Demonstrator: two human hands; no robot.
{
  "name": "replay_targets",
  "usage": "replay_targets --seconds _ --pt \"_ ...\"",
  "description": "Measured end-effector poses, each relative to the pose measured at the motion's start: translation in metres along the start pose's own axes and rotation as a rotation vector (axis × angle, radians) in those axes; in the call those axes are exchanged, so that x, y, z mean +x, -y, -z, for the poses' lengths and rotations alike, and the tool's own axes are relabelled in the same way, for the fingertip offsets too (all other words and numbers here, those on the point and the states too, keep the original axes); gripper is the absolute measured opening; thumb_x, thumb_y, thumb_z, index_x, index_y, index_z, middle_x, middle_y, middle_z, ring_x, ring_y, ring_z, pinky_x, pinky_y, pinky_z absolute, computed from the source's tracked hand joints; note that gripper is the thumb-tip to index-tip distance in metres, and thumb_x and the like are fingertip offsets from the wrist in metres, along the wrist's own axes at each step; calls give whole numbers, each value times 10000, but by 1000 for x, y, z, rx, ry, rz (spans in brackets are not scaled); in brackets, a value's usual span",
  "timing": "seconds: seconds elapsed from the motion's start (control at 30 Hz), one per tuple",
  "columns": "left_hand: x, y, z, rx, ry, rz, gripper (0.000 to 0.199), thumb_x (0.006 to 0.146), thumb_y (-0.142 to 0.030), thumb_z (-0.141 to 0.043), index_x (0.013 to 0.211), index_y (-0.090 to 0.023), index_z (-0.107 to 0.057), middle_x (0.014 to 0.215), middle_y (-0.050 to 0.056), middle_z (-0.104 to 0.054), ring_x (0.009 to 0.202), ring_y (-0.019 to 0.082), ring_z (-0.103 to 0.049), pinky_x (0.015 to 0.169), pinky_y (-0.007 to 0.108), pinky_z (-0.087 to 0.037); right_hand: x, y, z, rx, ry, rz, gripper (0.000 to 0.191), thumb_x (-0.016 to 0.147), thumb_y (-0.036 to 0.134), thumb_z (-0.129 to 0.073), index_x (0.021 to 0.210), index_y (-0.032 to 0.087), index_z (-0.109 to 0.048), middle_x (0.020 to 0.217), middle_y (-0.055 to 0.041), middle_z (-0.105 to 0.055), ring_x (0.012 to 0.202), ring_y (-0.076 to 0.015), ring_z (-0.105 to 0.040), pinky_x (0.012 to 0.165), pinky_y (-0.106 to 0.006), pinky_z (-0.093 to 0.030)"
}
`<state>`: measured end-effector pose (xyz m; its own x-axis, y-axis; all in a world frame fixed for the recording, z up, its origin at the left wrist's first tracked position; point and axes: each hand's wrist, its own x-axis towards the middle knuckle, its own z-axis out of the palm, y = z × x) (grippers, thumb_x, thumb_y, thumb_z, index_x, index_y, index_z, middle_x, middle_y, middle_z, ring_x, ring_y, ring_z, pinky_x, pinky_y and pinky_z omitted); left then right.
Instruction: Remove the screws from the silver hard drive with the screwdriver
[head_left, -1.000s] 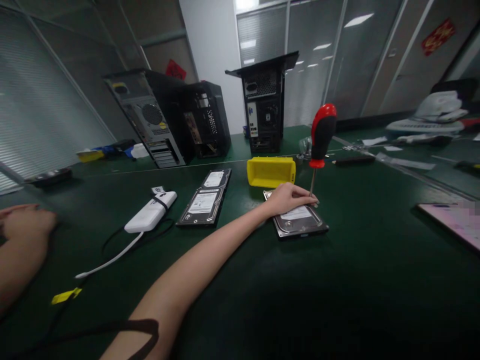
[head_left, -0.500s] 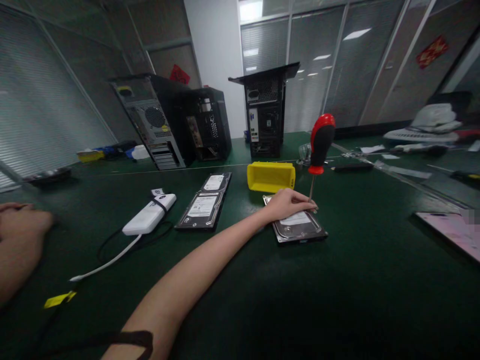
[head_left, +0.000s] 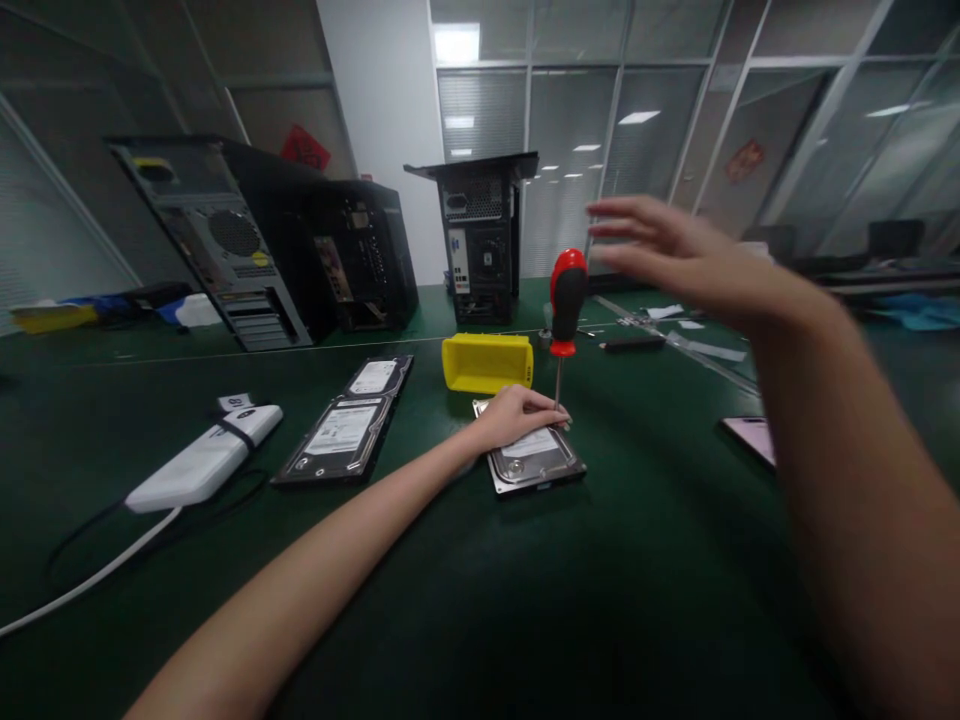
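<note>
A hard drive lies label-up on the green table. Across it rests my left hand, its fingertips pinched around the lower shaft of a screwdriver. The screwdriver stands upright on the drive with its red and black handle on top; its tip is hidden by the fingers. My right hand, a little blurred, is raised just right of the handle with fingers stretched out, holding nothing. Behind the drive sits a yellow plastic bin with its opening facing me.
Two more hard drives lie to the left, beside a white power strip with its cable. Three black computer cases stand at the back. On the right are a phone, a dark pen-like tool and scattered scraps.
My right hand has come into view near the screwdriver handle. The view has turned right, shifting everything leftward; another person's hand at the left has dropped out. My left hand keeps its grip.
</note>
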<state>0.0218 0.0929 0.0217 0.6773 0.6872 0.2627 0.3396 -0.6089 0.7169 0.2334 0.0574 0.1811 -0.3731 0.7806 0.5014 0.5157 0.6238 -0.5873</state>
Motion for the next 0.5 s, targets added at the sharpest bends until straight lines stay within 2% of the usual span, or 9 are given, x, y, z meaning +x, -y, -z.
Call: replay_targets --seconds 0.07,0.17,0.27,0.37,0.5 --pt "0 0 0 3 13 -8 261 926 -312 -602 966 -123 -778 1001 86 -771 895 177 -688 801 258 -477 2 -6 -11 88 88 -6 639 893 423 -608 1487 285 -418 1457 -80 -506 1337 -271 -485 1096 -456 -420" --pt "0 1 1 4 22 -19 261 930 -316 -593 956 -136 -780 1006 80 -769 894 176 -687 809 266 -480 8 -6 -17 169 199 5 719 871 408 -634 1525 309 -352 1428 -83 -532 1292 -275 -529 1032 -458 -490" --pt "-1 2 1 12 14 -16 261 924 -332 -601 962 -145 -779 1016 75 -766 897 174 -686 803 262 -481 13 3 -12 163 269 18 698 831 392 -684 1480 307 -440 1359 -70 -588 1262 -275 -553 1021 -442 -510" --pt "-1 1 1 14 0 0 261 920 -333 -608 977 -143 -778 1025 75 -764 913 173 -684 802 255 -482 19 12 -6 140 349 -5 622 797 400 -718 1381 256 -564 1254 -80 -642 1173 -275 -612 969 -433 -552" --pt "-1 -2 -1 -3 1 39 266 918 -337 -607 1000 -147 -774 1017 71 -766 909 170 -687 799 251 -489 33 10 -4 110 372 -33 554 730 403 -777 1217 177 -644 1216 -97 -652 1102 -276 -649 857 -388 -609"
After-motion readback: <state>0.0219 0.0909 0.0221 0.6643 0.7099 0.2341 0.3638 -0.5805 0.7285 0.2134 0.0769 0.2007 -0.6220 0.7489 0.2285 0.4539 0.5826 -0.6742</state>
